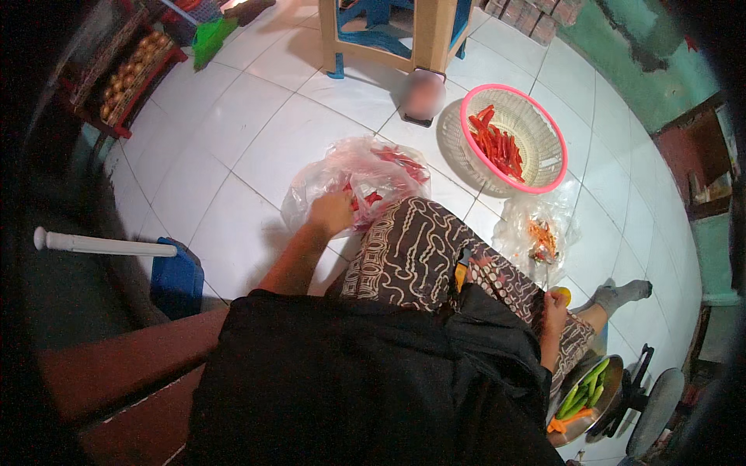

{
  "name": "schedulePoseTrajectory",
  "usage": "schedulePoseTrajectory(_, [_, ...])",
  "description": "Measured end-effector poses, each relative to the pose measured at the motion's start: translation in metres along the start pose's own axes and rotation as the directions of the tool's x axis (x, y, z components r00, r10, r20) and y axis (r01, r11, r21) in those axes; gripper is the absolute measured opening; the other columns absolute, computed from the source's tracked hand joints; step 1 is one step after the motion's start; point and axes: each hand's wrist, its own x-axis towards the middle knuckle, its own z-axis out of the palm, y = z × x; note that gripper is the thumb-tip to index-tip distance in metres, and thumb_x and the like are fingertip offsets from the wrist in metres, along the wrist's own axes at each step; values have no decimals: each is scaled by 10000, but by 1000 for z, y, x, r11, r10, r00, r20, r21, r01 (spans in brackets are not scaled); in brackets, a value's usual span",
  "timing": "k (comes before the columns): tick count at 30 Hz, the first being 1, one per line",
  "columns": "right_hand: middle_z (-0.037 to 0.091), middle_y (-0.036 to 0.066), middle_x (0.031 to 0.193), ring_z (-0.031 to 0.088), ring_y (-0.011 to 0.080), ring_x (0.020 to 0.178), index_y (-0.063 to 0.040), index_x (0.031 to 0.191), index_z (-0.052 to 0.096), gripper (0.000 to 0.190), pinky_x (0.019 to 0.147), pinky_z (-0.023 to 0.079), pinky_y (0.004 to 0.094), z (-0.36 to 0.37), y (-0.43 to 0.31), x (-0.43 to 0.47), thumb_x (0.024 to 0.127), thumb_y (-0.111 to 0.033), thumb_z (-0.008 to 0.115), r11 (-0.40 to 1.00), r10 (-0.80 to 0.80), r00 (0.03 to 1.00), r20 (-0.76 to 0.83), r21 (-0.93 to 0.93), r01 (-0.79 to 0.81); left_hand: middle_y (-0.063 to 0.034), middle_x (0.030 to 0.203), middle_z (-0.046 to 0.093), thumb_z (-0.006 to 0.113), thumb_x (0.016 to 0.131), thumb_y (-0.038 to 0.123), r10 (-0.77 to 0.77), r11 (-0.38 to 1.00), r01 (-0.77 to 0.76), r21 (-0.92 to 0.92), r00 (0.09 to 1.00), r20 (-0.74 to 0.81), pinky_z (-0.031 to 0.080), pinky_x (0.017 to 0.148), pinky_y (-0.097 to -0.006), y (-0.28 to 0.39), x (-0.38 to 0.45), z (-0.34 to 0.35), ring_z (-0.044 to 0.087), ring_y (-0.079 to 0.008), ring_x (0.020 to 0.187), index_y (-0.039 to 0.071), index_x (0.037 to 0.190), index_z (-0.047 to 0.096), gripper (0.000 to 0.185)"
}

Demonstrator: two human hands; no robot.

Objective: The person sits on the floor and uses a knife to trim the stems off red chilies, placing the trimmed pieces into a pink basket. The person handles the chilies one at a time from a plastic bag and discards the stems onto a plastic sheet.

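Observation:
My left hand (332, 212) reaches into the near side of a clear plastic bag (309, 180) of red chili peppers (367, 201); its fingertips are hard to make out among them. At my right knee, my right hand (555, 311) holds a knife with a yellow handle (563, 296), its thin blade pointing away from me. Beyond that blade lies an opened plastic bag (513, 224) with orange-red scraps and stems (543, 240) on it. Farther off stands a white plastic basket with a pink rim (564, 145), holding red chili peppers (495, 145).
A metal bowl (612, 384) with green vegetables and orange pieces stands at lower right. A phone (422, 98) lies before a beige and blue plastic stool (373, 52). A blue dustpan (175, 279) is at left, and a red crate (140, 93) of onion-like produce at upper left.

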Motion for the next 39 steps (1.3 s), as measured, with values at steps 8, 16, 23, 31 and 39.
schedulePoseTrajectory(8, [514,42,639,453,122,510,-23,869,560,285,482,347,274,4,-3,-8,826,-295,635,995,-31,999,17,-91,32,-189,1004,495,565,744,143,284,941,-300,-157,952,-117,451,758,-477,-6,-43,31,543,-373,924,30,1075,504,355])
schedulePoseTrajectory(16, [506,16,633,440,109,513,-30,881,567,309,483,350,265,2,-24,-15,814,-320,648,999,36,997,66,-30,-35,-185,900,605,573,795,175,195,967,-211,-141,974,-115,460,713,-462,-35,-43,29,588,-363,837,35,944,588,206])
schedulePoseTrajectory(23, [559,63,709,519,156,627,-25,924,578,321,569,406,292,-5,-43,-24,817,-321,636,986,6,1000,29,-164,-1,-151,851,641,563,843,204,160,709,-317,-630,942,-295,476,675,-394,4,-14,-55,620,-332,773,73,967,623,190])
schedulePoseTrajectory(31, [569,115,745,544,231,699,-12,924,581,368,640,416,344,-7,-56,-23,810,-360,623,986,31,996,84,-169,-17,-201,920,625,519,791,211,158,977,-126,-171,969,190,464,774,-450,10,-28,-11,601,-364,887,132,1121,579,346])
schedulePoseTrajectory(39, [618,187,887,579,340,858,-28,940,581,386,758,426,410,-7,-38,-16,801,-386,616,984,165,972,166,-99,-150,-220,937,611,525,777,211,142,952,-98,-290,981,133,459,770,-444,-3,-9,-1,595,-372,885,66,1022,600,295])
